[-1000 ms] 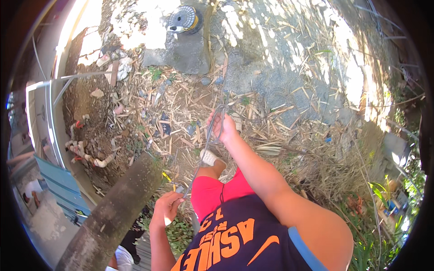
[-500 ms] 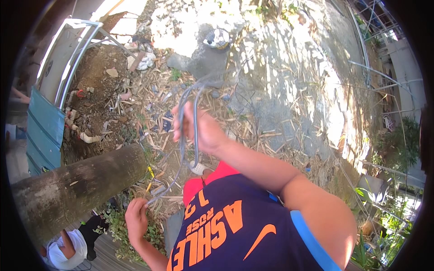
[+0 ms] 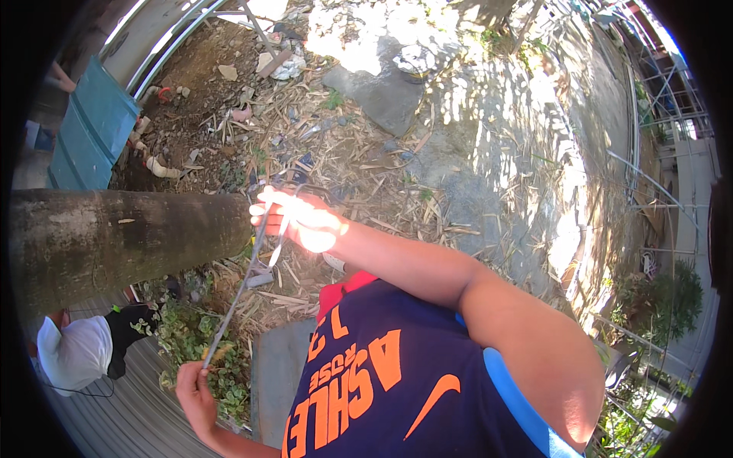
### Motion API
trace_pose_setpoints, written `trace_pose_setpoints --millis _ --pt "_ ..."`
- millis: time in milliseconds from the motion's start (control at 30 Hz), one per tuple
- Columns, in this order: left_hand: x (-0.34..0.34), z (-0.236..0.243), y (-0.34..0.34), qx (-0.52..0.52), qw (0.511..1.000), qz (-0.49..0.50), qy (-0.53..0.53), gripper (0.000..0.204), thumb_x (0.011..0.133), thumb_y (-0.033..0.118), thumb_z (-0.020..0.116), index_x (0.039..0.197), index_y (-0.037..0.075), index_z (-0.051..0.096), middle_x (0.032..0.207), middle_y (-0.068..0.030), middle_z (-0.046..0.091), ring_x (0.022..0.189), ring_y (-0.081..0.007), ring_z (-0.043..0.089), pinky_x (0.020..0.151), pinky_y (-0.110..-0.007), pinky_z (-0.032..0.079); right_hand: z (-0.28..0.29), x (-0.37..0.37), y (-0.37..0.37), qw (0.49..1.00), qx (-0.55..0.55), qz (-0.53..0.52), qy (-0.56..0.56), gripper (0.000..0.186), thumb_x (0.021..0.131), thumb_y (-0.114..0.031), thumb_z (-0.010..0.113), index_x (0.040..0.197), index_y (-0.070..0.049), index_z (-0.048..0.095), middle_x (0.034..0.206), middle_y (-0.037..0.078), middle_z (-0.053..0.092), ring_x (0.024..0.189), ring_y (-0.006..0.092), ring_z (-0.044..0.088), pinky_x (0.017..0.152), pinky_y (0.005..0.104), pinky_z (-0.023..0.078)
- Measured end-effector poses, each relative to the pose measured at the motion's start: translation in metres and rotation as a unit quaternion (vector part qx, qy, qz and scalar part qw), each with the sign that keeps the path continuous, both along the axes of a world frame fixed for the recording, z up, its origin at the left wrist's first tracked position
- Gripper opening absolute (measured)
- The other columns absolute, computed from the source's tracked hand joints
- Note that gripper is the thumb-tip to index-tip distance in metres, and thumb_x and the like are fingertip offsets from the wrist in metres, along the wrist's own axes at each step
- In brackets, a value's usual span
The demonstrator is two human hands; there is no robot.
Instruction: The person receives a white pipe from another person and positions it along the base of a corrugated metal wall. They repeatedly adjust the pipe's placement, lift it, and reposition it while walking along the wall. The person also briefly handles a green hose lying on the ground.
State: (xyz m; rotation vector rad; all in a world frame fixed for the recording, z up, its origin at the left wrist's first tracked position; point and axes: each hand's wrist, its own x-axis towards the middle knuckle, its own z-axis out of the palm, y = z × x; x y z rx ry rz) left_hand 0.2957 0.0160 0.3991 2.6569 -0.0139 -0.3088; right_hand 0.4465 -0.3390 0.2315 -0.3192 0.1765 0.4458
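A thin grey cable [image 3: 237, 305] runs taut and slanting between my two hands. My left hand [image 3: 197, 397], low at the left beside the leafy plant, pinches one end of this length. In the bright sun patch near the middle, my right hand [image 3: 304, 218] is closed round the cable, with a loop of it hanging by the fingers. Glare washes out part of that hand, so the number of strands in it is unclear. The right hand is level with the end of a thick weathered post [image 3: 137, 237].
A person in a white shirt [image 3: 76, 355] is at the lower left, beside grey corrugated sheeting [image 3: 156, 404]. Green plants [image 3: 210, 359] grow near my left hand. A teal metal sheet [image 3: 95, 126] stands at the upper left. Dry leaf litter and a flat stone slab [image 3: 389, 103] lie ahead.
My right hand has moved left and slightly down, and my left hand further left and down. The cable between them has straightened from slack loops. The whole view has also shifted.
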Motion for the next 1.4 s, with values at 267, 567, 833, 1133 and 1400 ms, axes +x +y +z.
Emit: trace_pose_setpoints --millis 267,567,833,1133,1400 --pt "-0.053 0.115 0.09 0.208 0.936 0.093 -0.267 0.019 0.108 0.011 0.047 0.115 0.0 0.06 0.107 -0.0133 0.062 0.097 -0.025 0.059 0.088 -0.033 0.047 0.176 0.042 0.017 0.934 -0.026 0.118 -0.337 0.041 0.103 -0.032 0.059 0.128 0.002 0.058 0.119 0.016 0.067 0.107 0.0262 0.068 0.091 0.0399 0.057" --pt "0.022 0.148 0.073 0.368 0.89 0.118 -0.243 0.021 0.105 0.021 0.054 0.118 0.009 0.066 0.112 -0.006 0.069 0.101 -0.0254 0.067 0.087 -0.033 0.05 -0.029 0.086 0.031 0.886 -0.377 0.209 -0.168 0.087 0.098 -0.062 0.052 0.153 0.002 0.032 0.144 0.025 0.051 0.119 0.0336 0.061 0.095 0.0411 0.055" --pt "0.061 0.12 0.114 0.366 0.903 0.146 -0.174 0.024 0.103 0.028 0.054 0.114 0.01 0.066 0.108 -0.0068 0.069 0.1 -0.0311 0.066 0.083 -0.037 0.051 -0.163 0.047 0.018 0.758 -0.57 0.307 -0.081 0.074 0.098 -0.061 0.054 0.137 0.002 0.052 0.119 0.016 0.066 0.091 0.0227 0.068 0.073 0.0352 0.056" --pt "0.104 0.043 0.211 0.352 0.917 0.056 -0.18 0.016 0.1 0.026 0.057 0.105 0.015 0.067 0.099 -0.0024 0.066 0.095 -0.0285 0.065 0.076 -0.042 0.052 -0.223 0.017 -0.017 0.707 -0.625 0.326 -0.051 0.045 0.096 -0.034 0.068 0.122 0.003 0.062 0.1 0.011 0.069 0.077 0.0159 0.067 0.06 0.0307 0.055" --pt "0.116 -0.087 0.312 0.253 0.927 0.118 -0.249 0.014 0.094 0.026 0.063 0.104 0.021 0.072 0.101 -0.0014 0.06 0.098 -0.0229 0.065 0.078 -0.04 0.055 -0.211 0.016 -0.012 0.627 -0.715 0.308 0.013 0.032 0.099 -0.028 0.065 0.106 0.003 0.064 0.084 0.006 0.065 0.067 0.0133 0.062 0.055 0.0286 0.053"
